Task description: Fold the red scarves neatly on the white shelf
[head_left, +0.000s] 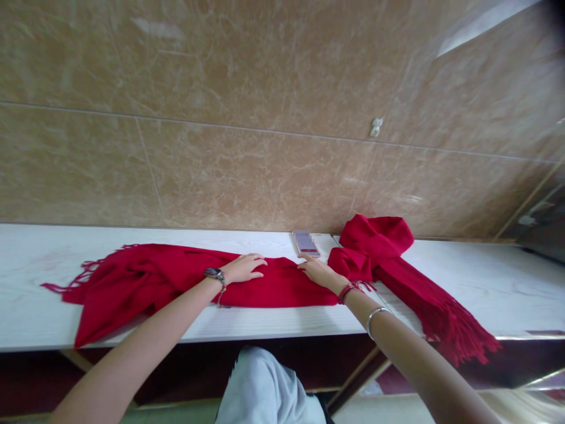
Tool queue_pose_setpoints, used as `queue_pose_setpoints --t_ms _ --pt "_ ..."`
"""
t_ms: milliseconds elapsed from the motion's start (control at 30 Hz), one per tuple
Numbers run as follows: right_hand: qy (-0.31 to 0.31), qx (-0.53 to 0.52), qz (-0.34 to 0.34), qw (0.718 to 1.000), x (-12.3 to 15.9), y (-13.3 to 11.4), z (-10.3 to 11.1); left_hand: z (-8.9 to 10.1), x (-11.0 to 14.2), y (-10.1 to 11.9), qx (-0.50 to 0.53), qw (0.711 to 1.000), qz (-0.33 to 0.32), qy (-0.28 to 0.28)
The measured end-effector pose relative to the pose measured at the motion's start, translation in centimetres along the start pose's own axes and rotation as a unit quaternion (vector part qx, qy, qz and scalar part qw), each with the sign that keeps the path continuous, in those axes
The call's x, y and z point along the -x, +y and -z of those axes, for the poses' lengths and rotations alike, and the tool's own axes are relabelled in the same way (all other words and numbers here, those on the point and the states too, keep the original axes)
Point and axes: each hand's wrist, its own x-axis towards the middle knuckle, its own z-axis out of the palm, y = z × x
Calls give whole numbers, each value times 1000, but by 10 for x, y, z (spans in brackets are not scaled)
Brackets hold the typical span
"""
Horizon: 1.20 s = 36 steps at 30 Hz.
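Note:
A long red fringed scarf lies spread along a white shelf-like table. Its right part is bunched into a heap near the wall, and its tasselled end hangs over the front edge. My left hand, with a watch on the wrist, lies flat on the scarf's middle with fingers stretched out. My right hand, with a red cord and a silver bangle on the wrist, also rests flat on the scarf just left of the heap.
A phone lies on the table by the wall, just behind my right hand. A brown marble-tiled wall rises behind the table. My knee in light trousers shows below the table's front edge.

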Motion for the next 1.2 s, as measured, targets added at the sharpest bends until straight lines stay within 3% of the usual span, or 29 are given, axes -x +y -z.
queue_pose_setpoints --t_ms 167,300,567,800,900,1033,1200 --pt "-1 -2 4 1000 -11 -3 1 -19 -28 18 32 999 4 27" --pt "20 -3 -13 1000 -9 -4 6 -21 -35 19 30 998 30 50" --pt "117 -34 -43 992 7 -8 23 -5 -27 37 93 988 -1 122" --pt "204 -55 -39 977 6 -25 57 24 -40 52 200 955 30 215" --pt "194 -112 -50 973 10 -30 71 43 -36 51 233 950 22 208" --pt "129 -181 -22 975 16 -37 85 67 -24 53 241 958 17 156" --pt "95 -98 6 991 16 -51 100 90 -9 58 253 961 1 110"
